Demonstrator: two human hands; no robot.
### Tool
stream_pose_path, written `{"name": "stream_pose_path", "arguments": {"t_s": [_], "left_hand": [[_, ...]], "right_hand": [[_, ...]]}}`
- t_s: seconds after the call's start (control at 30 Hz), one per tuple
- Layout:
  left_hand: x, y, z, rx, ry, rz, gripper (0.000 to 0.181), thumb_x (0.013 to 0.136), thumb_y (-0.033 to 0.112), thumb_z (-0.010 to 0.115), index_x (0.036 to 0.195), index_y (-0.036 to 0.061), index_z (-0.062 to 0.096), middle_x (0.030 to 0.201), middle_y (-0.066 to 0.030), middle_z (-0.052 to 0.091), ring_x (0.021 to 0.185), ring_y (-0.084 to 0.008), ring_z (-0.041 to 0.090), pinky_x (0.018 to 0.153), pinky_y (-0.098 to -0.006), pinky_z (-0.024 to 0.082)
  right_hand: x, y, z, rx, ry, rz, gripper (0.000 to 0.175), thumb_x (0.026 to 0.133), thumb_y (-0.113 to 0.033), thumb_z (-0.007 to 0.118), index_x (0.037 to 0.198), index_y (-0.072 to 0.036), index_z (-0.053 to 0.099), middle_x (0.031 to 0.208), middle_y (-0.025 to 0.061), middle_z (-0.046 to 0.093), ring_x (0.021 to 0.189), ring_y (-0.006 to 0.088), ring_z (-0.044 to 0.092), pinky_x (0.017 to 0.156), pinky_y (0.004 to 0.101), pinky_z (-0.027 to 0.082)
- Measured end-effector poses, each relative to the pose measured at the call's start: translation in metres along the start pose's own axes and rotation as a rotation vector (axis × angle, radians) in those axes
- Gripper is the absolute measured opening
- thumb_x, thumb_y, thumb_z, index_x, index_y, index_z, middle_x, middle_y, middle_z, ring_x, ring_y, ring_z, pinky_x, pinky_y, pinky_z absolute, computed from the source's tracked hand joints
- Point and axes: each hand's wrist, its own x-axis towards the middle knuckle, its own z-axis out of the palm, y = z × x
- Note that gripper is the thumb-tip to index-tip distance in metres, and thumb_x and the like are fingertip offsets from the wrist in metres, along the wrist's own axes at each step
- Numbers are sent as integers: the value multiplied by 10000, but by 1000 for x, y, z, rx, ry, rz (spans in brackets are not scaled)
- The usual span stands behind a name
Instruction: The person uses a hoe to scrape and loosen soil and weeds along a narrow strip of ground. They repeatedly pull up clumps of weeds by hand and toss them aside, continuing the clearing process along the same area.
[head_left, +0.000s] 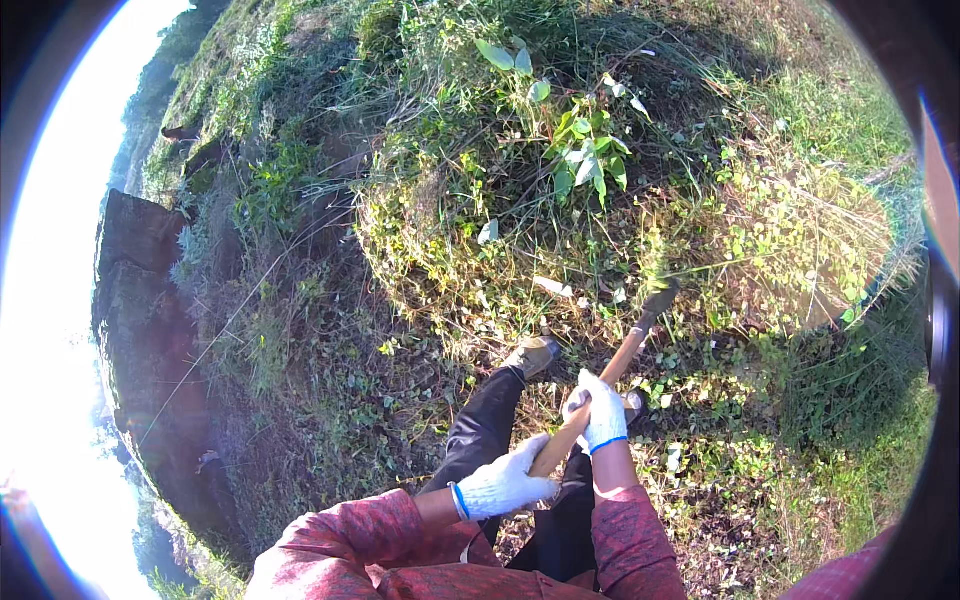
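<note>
Both my hands wear white knit gloves with blue cuff edges, and each grips the wooden handle (621, 360) of a long-handled tool. My left hand (506, 480) is closed around the lower end, near my body. Farther up the shaft, my right hand (600, 412) wraps the handle. The tool's dark metal head (660, 296) points away from me, low among the weeds; its blade is partly hidden, so I cannot tell its exact shape. Trodden leaves and cut stems lie around it. My left shoe (534, 356) stands just left of the handle.
Leafy green plants (589, 154) grow ahead on the slope. Dry grass stems (832, 217) lie in a heap to the right. At left, a dark steep bank (142, 315) drops away past a long thin stalk (225, 326). Red patterned cloth (847, 562) shows at the lower right.
</note>
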Motion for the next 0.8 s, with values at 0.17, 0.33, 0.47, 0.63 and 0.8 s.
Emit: {"name": "stream_pose_path", "arguments": {"t_s": [0.17, 0.33, 0.47, 0.63, 0.8], "left_hand": [[-60, -20, -20, 84, 353, 49, 1074, 856, 460, 733, 1642, 54, 124, 1327, -353, 612, 1156, -463, 680, 988, -464, 529], [-117, -6, -75, 215, 125, -61, 1025, 881, 436, 722, 1644, 74, 142, 1250, -322, 656, 1072, -408, 720, 920, -445, 562], [-110, -4, -103, 394, -150, -129, 973, 897, 408, 718, 1655, 137, 172, 1087, -283, 721, 889, -362, 762, 759, -435, 591], [-31, 19, -74, 1106, -226, 291, 875, 863, 336, 738, 1607, 145, 319, 1216, -284, 682, 960, -453, 728, 793, -494, 604], [49, 52, 29, 1401, -361, 428, 677, 859, 347, 706, 1480, 216, 468, 871, -199, 739, 785, -412, 742, 686, -530, 603]], "right_hand": [[-14, 52, 113, -12, -435, -1, 215, 942, -155, 732, 865, -88, 542, 638, 18, 502, 533, 176, 542, 510, 341, 485], [-34, 51, 128, 150, -448, 153, 144, 978, -155, 698, 936, -109, 568, 668, 19, 513, 587, 178, 544, 613, 377, 502], [-22, 28, 59, 429, -157, -142, 340, 973, -179, 704, 737, -172, 459, 607, -19, 454, 556, 125, 483, 598, 336, 463], [-39, 37, -77, 792, 218, 7, 315, 979, -205, 710, 758, -113, 505, 598, 47, 481, 561, 249, 522, 652, 439, 518], [-115, 47, -210, 1073, 400, -425, 255, 957, -161, 723, 812, -125, 516, 659, 30, 490, 576, 228, 523, 685, 448, 522]]}}
